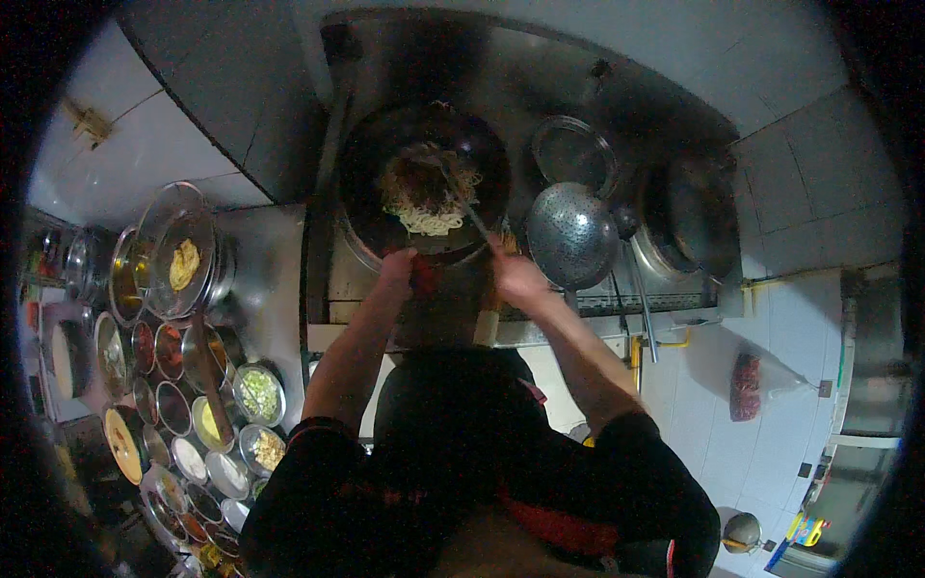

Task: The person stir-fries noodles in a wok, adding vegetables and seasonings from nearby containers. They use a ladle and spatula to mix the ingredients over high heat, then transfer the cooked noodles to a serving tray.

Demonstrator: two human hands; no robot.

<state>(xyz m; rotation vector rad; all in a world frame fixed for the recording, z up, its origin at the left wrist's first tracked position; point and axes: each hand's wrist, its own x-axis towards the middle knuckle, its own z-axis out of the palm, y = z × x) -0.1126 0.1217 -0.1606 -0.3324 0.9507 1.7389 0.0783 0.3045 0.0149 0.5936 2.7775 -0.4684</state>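
A dark wok (361, 159) sits over the stove in front of me, with pale noodles (426, 220) and browner noodles inside. My left hand (397, 267) grips the wok's near edge, where a dark red cloth (425, 278) shows beside the fingers. The exact hold is too dim to make out. In my right hand (519, 278) is the handle of a long metal cooking utensil (473, 217), which reaches into the wok. Its head is among the noodles, so I cannot tell whether it is a ladle or a spatula.
Right of the wok, a perforated metal strainer (571, 231) overlaps a round metal rim (614, 155). A second wok (661, 209) stands farther right, with a long metal handle (645, 303) nearby. At left, a wire strainer (162, 289) holding yellow food rests above several ingredient bowls (278, 415).
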